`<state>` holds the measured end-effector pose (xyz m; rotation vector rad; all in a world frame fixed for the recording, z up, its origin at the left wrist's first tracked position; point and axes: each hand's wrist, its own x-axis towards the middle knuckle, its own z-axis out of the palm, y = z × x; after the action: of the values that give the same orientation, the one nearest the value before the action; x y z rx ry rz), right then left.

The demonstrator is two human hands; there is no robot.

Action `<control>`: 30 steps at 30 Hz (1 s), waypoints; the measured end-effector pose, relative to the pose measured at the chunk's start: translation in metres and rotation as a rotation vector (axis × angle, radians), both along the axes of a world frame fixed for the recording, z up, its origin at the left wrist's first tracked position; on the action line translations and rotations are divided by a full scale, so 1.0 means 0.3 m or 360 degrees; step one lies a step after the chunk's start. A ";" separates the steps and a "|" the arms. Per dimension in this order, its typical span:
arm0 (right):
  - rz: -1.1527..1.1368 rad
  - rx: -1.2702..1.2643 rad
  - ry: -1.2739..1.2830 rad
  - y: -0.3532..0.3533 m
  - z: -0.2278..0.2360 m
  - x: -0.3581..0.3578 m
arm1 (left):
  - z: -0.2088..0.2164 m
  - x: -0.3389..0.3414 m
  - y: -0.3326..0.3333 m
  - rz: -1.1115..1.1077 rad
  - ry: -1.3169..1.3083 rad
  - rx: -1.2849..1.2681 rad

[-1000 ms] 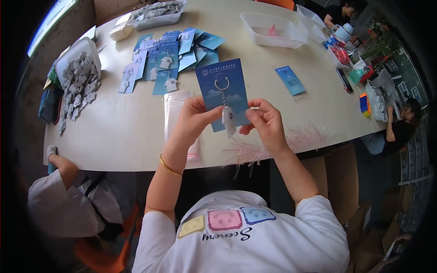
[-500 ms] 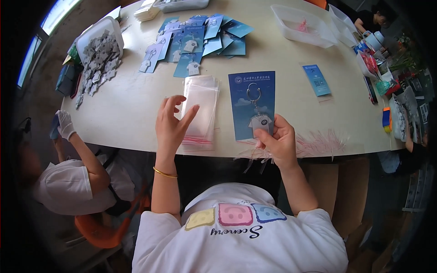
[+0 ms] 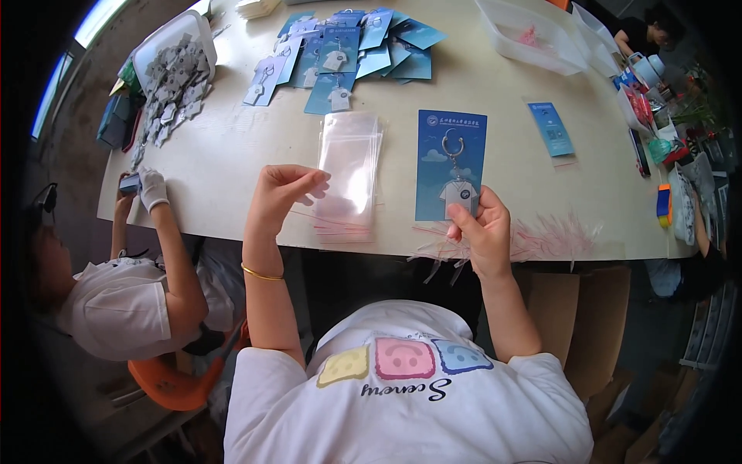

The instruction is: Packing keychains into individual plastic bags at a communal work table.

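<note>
In my right hand [image 3: 487,228], thumb in front, is a blue printed card [image 3: 429,182] held upright. A metal keychain [image 3: 457,189] with a white shirt-shaped tag hangs on its front, the tag partly under my thumb. My left hand [image 3: 282,193], thumb and fingertips pinched together, is at the left edge of a stack of clear plastic bags [image 3: 348,166]. Whether a bag's edge is between those fingers I cannot make out. Pink strips run along the near end of the stack, one slanting out to the left under my hand.
Cards with keychains [image 3: 336,58] lie heaped at the back. Grey-white tags [image 3: 174,85] spill from a white bin at left. Pink-edged plastic strips [image 3: 553,240] lie by the front edge; a single blue card [image 3: 551,129] lies right. A gloved co-worker [image 3: 124,301] sits at left.
My left hand has gone from spread fingers to a pinch beside the bags. The card in my right hand has moved slightly right and up. The co-worker's hands have shifted toward the table.
</note>
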<state>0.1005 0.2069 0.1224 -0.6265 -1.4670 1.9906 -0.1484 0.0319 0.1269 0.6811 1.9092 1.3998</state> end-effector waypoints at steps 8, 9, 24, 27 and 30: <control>0.0056 -0.0040 -0.0124 -0.183 -0.001 0.033 | 0.045 0.107 0.132 0.0439 -0.0984 0.1147; 0.0092 -0.0068 -0.0164 -0.209 0.000 0.044 | 0.052 0.110 0.140 0.0461 -0.0946 0.1193; 0.1002 -0.1344 0.0575 -0.237 0.028 -0.007 | 0.133 0.184 0.215 0.0572 -0.0987 0.1380; 0.1411 -0.2255 0.1310 -0.242 -0.050 -0.060 | 0.110 0.193 0.209 0.0239 -0.1425 0.1571; 0.1816 -0.2310 0.1602 -0.237 -0.031 -0.109 | 0.120 0.209 0.209 0.0325 -0.1428 0.1567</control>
<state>0.0679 0.1357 0.1131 0.9473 0.6281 3.1840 -0.0855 0.0946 0.1628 0.1617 0.5414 2.2619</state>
